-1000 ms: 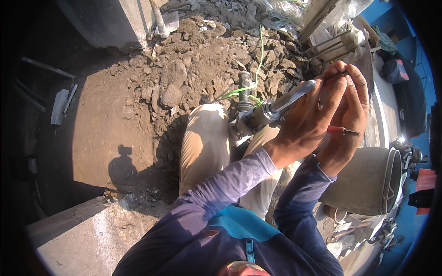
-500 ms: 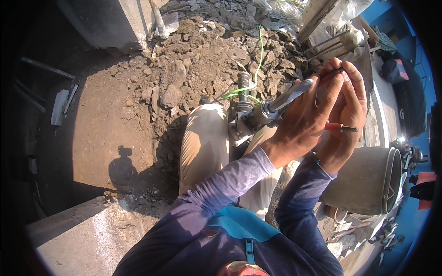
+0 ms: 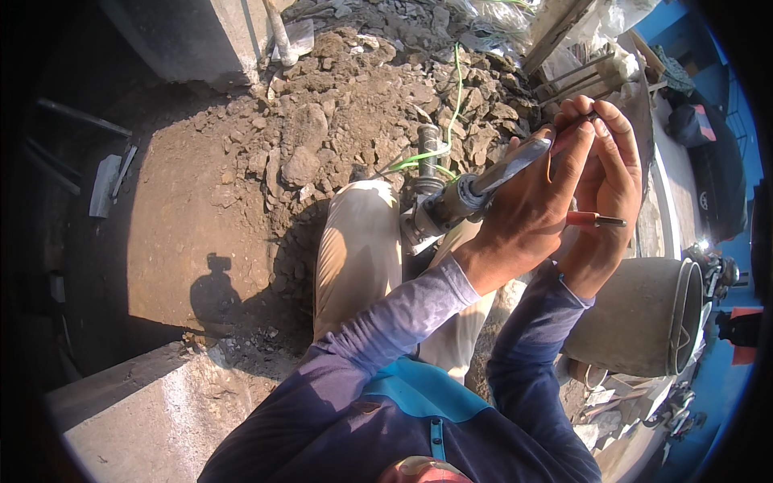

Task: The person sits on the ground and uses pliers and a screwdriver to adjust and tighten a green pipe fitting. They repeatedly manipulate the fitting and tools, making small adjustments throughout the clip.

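My left hand (image 3: 522,217) and my right hand (image 3: 609,181) are raised together at the right, fingertips meeting. Pinched at the right hand's fingertips is a small dark piece (image 3: 592,117), too small to name; the left fingers touch it or come very close. A slim orange-red tool with a dark metal end (image 3: 586,218) sticks out from under my left palm and crosses in front of the right wrist. A grey power hammer (image 3: 443,205) leans between my knees. Its steel chisel bit (image 3: 511,167) points up beside my left hand, partly behind it.
Broken rubble and soil (image 3: 322,121) spread ahead, with a green cable (image 3: 456,88) running over them. A large grey bucket (image 3: 632,318) lies tipped at the right. Concrete blocks (image 3: 185,40) stand far left, and a concrete ledge (image 3: 161,410) near left.
Both hands stay together in nearly the same place. The left fingers have shifted slightly around the small dark piece, and the orange-red tool has moved a touch.
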`<state>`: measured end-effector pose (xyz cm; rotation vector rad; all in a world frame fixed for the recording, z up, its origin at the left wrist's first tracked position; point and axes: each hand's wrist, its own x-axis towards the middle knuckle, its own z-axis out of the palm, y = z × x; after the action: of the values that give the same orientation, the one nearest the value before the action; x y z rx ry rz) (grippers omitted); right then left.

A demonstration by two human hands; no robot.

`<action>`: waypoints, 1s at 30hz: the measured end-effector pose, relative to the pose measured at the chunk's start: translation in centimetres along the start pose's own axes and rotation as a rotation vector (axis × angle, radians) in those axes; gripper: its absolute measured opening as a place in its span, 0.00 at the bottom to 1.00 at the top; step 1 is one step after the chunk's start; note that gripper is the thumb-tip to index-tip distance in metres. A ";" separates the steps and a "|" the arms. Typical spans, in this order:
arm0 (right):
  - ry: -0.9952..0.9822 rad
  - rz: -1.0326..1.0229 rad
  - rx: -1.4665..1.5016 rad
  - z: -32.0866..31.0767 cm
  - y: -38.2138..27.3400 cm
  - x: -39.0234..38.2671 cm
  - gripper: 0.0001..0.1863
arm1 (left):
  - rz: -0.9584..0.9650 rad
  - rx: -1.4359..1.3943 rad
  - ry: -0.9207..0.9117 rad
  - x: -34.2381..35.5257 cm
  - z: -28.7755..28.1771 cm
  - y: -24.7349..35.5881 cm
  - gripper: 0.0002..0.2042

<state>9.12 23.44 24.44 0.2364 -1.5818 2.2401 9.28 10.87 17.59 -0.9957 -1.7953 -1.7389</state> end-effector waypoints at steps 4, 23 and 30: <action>-0.041 0.003 0.017 -0.3 0.2 0.2 0.13 | -0.024 0.033 -0.005 -0.2 -0.5 0.3 0.46; -0.039 -0.013 -0.005 -0.2 0.2 0.1 0.11 | -0.004 0.026 0.050 -0.5 0.4 -0.1 0.49; -0.073 -0.015 0.023 0.0 0.3 0.0 0.11 | 0.014 0.053 0.073 -0.7 0.3 -0.1 0.49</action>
<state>9.07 23.37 24.19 0.3393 -1.5866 2.2624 9.64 11.01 16.98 -0.9096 -1.7757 -1.6885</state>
